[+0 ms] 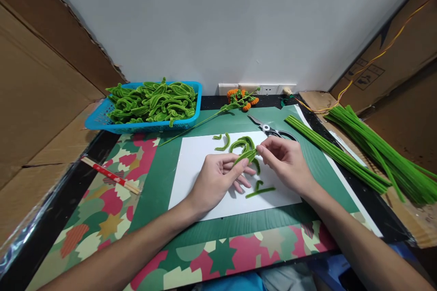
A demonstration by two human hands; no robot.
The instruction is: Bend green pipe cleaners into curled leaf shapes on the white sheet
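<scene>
Above a white sheet of paper (191, 163), my left hand (218, 177) holds a green fuzzy leaf shape (246, 158) between thumb and fingers. The thumb and index finger of my right hand (285, 159) pinch the tip of that same leaf. Bent green fuzzy pieces (223, 142) lie on the paper behind my hands. A straight green piece (260, 192) rests on the paper in front, with a small bent one beside it.
A blue basket (153, 123) heaped with green fuzzy shapes stands back left. Scissors (269, 128) and an orange flower stem (239, 100) lie behind the paper. Green stems (334, 152) are at the right, with a larger bundle (385, 154) beyond. Chopsticks (111, 175) lie left.
</scene>
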